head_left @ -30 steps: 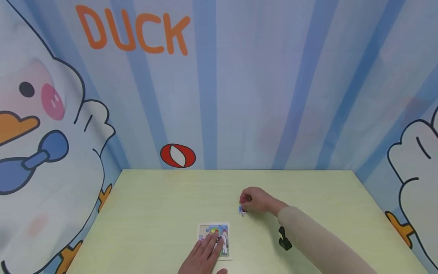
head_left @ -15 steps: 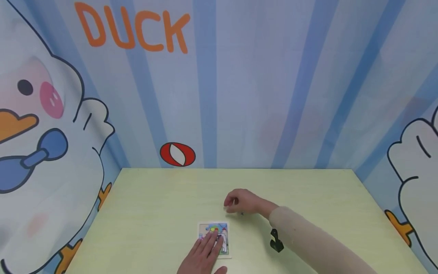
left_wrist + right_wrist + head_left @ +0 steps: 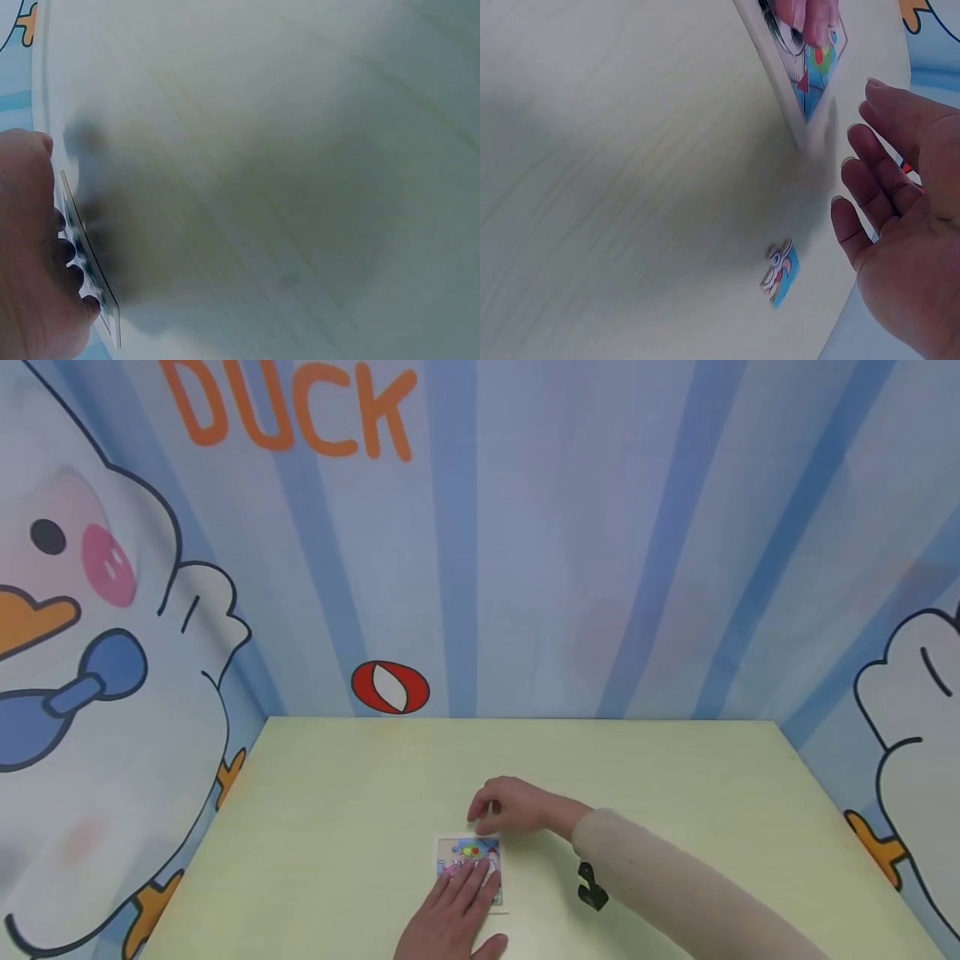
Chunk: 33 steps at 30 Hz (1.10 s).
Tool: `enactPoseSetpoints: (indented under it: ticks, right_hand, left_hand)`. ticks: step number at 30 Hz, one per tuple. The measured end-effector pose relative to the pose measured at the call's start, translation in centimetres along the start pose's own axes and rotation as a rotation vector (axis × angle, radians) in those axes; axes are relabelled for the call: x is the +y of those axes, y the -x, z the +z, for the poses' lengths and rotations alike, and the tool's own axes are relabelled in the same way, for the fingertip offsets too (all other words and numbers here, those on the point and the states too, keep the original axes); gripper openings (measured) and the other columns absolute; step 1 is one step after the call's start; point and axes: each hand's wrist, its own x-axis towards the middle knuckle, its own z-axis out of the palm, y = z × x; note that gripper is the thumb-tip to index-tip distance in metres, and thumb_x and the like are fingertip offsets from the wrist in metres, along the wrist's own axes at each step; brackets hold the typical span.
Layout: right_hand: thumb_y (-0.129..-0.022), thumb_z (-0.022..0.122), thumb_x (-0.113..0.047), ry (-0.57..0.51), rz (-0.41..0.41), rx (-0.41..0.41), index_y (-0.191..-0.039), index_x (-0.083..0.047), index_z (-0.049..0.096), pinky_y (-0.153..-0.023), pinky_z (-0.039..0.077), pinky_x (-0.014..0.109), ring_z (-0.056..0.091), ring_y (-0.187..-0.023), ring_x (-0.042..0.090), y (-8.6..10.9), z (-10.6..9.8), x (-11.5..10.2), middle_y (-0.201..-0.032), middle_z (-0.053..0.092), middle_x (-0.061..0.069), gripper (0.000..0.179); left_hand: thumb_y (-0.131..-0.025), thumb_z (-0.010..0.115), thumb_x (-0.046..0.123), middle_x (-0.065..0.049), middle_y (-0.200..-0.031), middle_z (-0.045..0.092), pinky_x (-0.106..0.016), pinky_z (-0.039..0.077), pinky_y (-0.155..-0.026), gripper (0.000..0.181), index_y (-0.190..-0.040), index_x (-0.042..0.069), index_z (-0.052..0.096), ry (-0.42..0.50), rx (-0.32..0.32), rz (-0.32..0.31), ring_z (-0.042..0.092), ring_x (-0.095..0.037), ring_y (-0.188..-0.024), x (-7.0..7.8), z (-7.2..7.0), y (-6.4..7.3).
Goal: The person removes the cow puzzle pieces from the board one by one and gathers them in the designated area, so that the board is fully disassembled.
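Observation:
My left hand (image 3: 453, 908) lies with straight fingers on a small square picture puzzle (image 3: 448, 845) in a white frame near the front of the table. In the left wrist view its fingertips rest along the puzzle board (image 3: 96, 262). Just beyond the frame's far edge, my right hand (image 3: 513, 806) hovers with loosely curled fingers and holds nothing. The right wrist view shows a loose puzzle piece (image 3: 780, 271) with a blue, white and red print, lying on the table beside and below that hand. In the head view the right hand and wrist hide this piece.
A pale yellow table (image 3: 360, 777) stretches around the puzzle. Behind it hangs a blue striped backdrop (image 3: 540, 527) with duck drawings. A black object (image 3: 592, 887) hangs under the right sleeve (image 3: 667, 868).
My right hand has moved left, away from the loose puzzle piece and toward the puzzle's far edge. The left hand stays on the puzzle. The head view has tilted slightly down.

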Motion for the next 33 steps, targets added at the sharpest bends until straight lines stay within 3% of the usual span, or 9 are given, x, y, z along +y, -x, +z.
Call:
enactPoseSetpoints:
  ticks: [5,13,27,33]
  right_hand:
    - [-0.097,0.08,-0.016,0.01,-0.028,-0.031,-0.11,-0.013,0.081,-0.085,0.048,0.026,0.056,-0.088,0.006,-0.5,0.7,-0.8,-0.099,0.07,-0.008,0.013]
    - [-0.098,0.078,-0.013,0.017,-0.069,-0.062,-0.111,-0.011,0.082,-0.082,0.047,0.024,0.054,-0.085,0.003,-0.7,1.5,-1.7,-0.099,0.07,-0.003,0.014]
    - [-0.097,0.078,-0.012,0.082,-0.103,-0.095,-0.105,-0.013,0.083,-0.084,0.047,0.022,0.055,-0.087,0.006,-1.3,1.9,-2.1,-0.096,0.067,-0.006,0.009]
    - [-0.097,0.078,-0.012,0.065,-0.076,-0.1,-0.104,-0.012,0.083,-0.086,0.048,0.023,0.055,-0.089,0.006,-1.4,2.0,-2.6,-0.097,0.067,-0.005,0.008]
  left_hand:
    - [-0.11,0.039,0.063,-0.005,-0.161,0.054,-0.037,0.044,-0.115,0.068,-0.154,0.014,0.058,0.015,-0.003,0.016,0.052,-0.02,-0.147,-0.1,0.3,0.0]
    - [-0.112,0.031,0.063,-0.005,-0.158,0.057,-0.035,0.047,-0.112,0.069,-0.151,0.014,0.06,-0.062,0.095,0.057,0.055,-0.019,-0.144,0.0,1.2,0.2]
    - [-0.112,0.031,0.063,-0.004,-0.161,0.054,-0.035,0.043,-0.114,0.07,-0.155,0.014,0.056,-0.055,0.077,0.06,0.052,-0.019,-0.146,-0.2,1.4,0.3]
    - [-0.112,0.034,0.063,-0.005,-0.16,0.055,-0.036,0.048,-0.111,0.07,-0.154,0.013,0.056,-0.055,0.077,0.062,0.054,-0.02,-0.145,-0.2,1.4,0.3]
